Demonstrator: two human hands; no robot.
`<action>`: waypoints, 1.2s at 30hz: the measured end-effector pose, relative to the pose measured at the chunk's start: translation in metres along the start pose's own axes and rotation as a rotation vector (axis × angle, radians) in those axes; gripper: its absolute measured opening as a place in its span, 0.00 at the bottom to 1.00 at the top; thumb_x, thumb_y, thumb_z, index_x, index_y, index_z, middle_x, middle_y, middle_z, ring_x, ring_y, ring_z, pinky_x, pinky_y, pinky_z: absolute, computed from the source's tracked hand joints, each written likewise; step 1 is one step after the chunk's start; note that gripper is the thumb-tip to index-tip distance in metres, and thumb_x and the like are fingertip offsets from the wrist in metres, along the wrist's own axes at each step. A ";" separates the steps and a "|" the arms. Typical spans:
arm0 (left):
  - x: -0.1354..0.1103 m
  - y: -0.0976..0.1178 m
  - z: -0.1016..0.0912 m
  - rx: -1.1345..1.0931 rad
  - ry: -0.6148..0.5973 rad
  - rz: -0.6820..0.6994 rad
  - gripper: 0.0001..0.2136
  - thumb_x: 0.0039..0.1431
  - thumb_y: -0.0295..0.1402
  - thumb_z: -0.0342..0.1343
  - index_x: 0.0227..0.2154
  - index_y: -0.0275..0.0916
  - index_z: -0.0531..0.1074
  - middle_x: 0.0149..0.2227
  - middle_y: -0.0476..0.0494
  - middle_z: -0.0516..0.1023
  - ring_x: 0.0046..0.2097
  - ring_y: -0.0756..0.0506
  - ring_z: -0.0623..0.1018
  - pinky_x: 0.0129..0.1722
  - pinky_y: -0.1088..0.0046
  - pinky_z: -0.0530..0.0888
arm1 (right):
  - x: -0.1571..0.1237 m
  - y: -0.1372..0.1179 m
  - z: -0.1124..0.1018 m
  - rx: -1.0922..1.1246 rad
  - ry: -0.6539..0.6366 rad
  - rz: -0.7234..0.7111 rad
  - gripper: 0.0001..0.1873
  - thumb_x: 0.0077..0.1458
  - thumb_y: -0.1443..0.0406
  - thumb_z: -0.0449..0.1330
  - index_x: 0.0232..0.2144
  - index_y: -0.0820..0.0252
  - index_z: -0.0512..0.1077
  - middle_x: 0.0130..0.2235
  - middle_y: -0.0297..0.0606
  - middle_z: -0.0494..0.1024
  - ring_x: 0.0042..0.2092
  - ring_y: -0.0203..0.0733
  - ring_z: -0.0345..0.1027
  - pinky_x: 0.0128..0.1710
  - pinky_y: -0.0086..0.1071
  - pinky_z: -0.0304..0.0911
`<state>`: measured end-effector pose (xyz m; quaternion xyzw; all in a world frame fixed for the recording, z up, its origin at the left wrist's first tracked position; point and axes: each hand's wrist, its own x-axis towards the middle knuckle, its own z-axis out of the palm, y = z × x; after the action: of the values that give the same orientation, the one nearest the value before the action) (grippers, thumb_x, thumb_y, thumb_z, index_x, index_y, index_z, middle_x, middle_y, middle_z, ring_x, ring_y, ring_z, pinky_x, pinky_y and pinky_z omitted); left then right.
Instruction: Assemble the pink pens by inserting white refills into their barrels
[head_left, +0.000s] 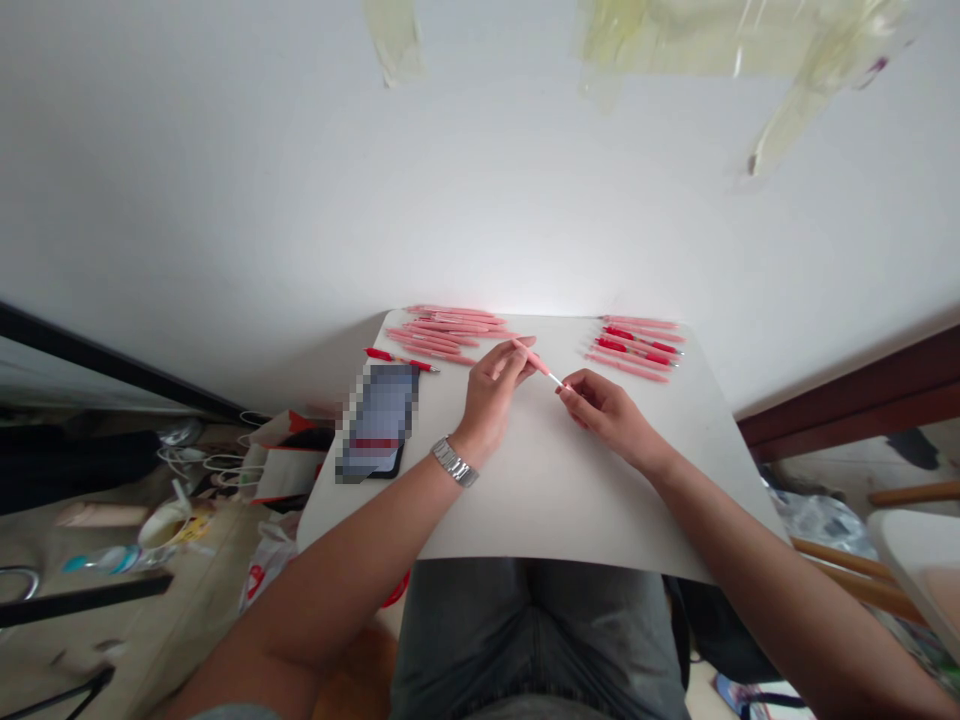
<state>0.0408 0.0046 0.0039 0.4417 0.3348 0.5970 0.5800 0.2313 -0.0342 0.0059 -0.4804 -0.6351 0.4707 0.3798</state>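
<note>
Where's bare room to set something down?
Widest on the table: between left hand, right hand and near edge. Smaller, beyond the held pen: between the left pens and right pens. Crowded: both far corners, and left around the phone.

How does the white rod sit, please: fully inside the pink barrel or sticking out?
Sticking out: the white rod shows between the pink barrel and the right hand.

Held pen [534,360]: you can read no lettering on it.
Left-side pens [450,322]: any print is too small for you to read.
Right-side pens [637,349]: you make out no words or numbers.
Phone [381,410]: its screen is pixelated, so you cannot read it.
Plastic bag [276,545]: its red mark [256,577] is too unclear for you to read.
</note>
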 end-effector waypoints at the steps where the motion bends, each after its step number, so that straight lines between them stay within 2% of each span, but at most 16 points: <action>1: 0.000 0.001 0.000 0.001 0.001 0.004 0.13 0.63 0.45 0.64 0.31 0.40 0.81 0.47 0.41 0.82 0.57 0.42 0.78 0.58 0.63 0.77 | 0.000 0.000 0.000 0.001 0.001 0.002 0.21 0.67 0.45 0.59 0.41 0.56 0.70 0.27 0.30 0.66 0.28 0.36 0.57 0.28 0.33 0.53; 5: 0.003 0.002 -0.001 0.001 0.008 0.003 0.13 0.65 0.42 0.62 0.29 0.38 0.79 0.45 0.40 0.80 0.55 0.43 0.78 0.57 0.65 0.76 | 0.001 0.001 0.000 0.000 -0.002 0.010 0.21 0.67 0.46 0.59 0.41 0.57 0.70 0.27 0.30 0.66 0.28 0.36 0.57 0.28 0.33 0.53; 14: 0.005 0.005 -0.001 0.014 0.060 0.011 0.13 0.65 0.40 0.60 0.29 0.38 0.78 0.49 0.38 0.81 0.52 0.44 0.79 0.56 0.66 0.77 | 0.001 0.002 0.000 -0.017 0.008 0.003 0.21 0.67 0.46 0.60 0.41 0.57 0.71 0.28 0.30 0.66 0.29 0.35 0.56 0.28 0.33 0.52; 20: 0.006 0.007 -0.003 -0.008 0.109 0.061 0.12 0.66 0.38 0.58 0.29 0.37 0.75 0.52 0.38 0.80 0.42 0.50 0.79 0.54 0.66 0.78 | 0.000 0.001 0.000 -0.029 0.010 0.011 0.21 0.67 0.46 0.59 0.41 0.57 0.71 0.28 0.29 0.65 0.29 0.35 0.55 0.29 0.33 0.51; 22: 0.007 0.006 -0.004 -0.021 0.130 0.082 0.12 0.66 0.37 0.57 0.28 0.37 0.74 0.51 0.39 0.80 0.41 0.50 0.79 0.53 0.66 0.78 | 0.000 0.002 0.000 -0.031 0.013 0.011 0.21 0.67 0.46 0.60 0.41 0.57 0.71 0.28 0.29 0.66 0.29 0.35 0.56 0.29 0.33 0.51; 30: 0.008 0.006 -0.007 -0.001 0.129 0.085 0.12 0.67 0.36 0.56 0.28 0.37 0.73 0.51 0.40 0.79 0.44 0.49 0.80 0.52 0.68 0.78 | 0.000 0.001 0.000 0.060 0.010 0.015 0.20 0.66 0.47 0.61 0.41 0.57 0.71 0.28 0.30 0.66 0.29 0.35 0.57 0.29 0.32 0.52; 32: 0.009 0.006 -0.007 0.025 0.113 0.077 0.12 0.67 0.35 0.56 0.27 0.37 0.73 0.49 0.40 0.79 0.48 0.47 0.80 0.52 0.69 0.78 | 0.000 0.000 0.000 0.090 0.011 0.012 0.20 0.66 0.47 0.61 0.41 0.56 0.71 0.28 0.30 0.66 0.29 0.35 0.57 0.29 0.32 0.52; 36: 0.008 0.005 -0.006 0.112 0.059 0.091 0.14 0.67 0.38 0.57 0.25 0.39 0.73 0.40 0.39 0.79 0.62 0.41 0.74 0.53 0.68 0.78 | 0.000 -0.001 -0.001 0.119 0.024 0.000 0.20 0.66 0.47 0.61 0.41 0.56 0.71 0.28 0.30 0.66 0.29 0.35 0.57 0.28 0.32 0.53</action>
<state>0.0336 0.0132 0.0068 0.4704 0.3641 0.6157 0.5167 0.2316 -0.0345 0.0074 -0.4627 -0.6013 0.5018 0.4153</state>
